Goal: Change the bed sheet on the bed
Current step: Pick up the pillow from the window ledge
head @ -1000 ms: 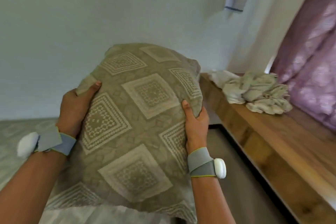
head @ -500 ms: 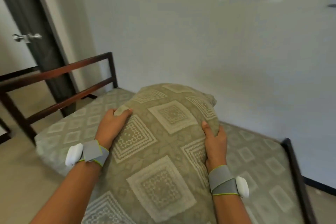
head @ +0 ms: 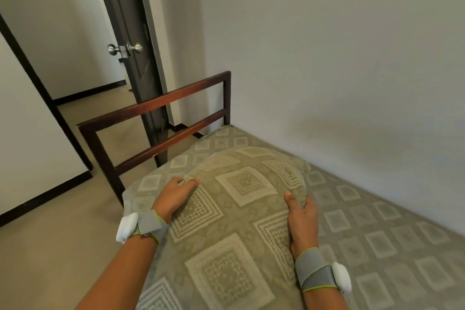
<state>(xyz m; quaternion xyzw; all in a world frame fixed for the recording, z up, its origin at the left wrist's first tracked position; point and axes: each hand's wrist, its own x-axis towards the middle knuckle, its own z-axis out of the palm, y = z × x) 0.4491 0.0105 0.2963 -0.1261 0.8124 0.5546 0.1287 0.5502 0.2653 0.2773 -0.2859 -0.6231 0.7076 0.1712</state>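
Observation:
An olive pillow [head: 236, 206] with pale diamond squares is held over the head end of the bed, close to the mattress. My left hand [head: 173, 196] grips its left edge, thumb on top. My right hand [head: 302, 219] grips its right edge, fingers wrapped round the side. The bed sheet [head: 372, 224] has the same olive diamond pattern and covers the mattress out to the wall side. Whether the pillow touches the sheet is hidden by the pillow itself.
A dark wooden headboard rail [head: 161, 118] stands just beyond the pillow. Behind it a dark door [head: 125, 40] with a metal knob stands open to a hallway. A white wall [head: 327, 58] runs along the bed's right side. Beige floor [head: 50, 246] lies to the left.
I turned left from the wooden shelf to the bed, carrying the pillow in both hands. The pillow has come down toward the head end, nearer the headboard rail.

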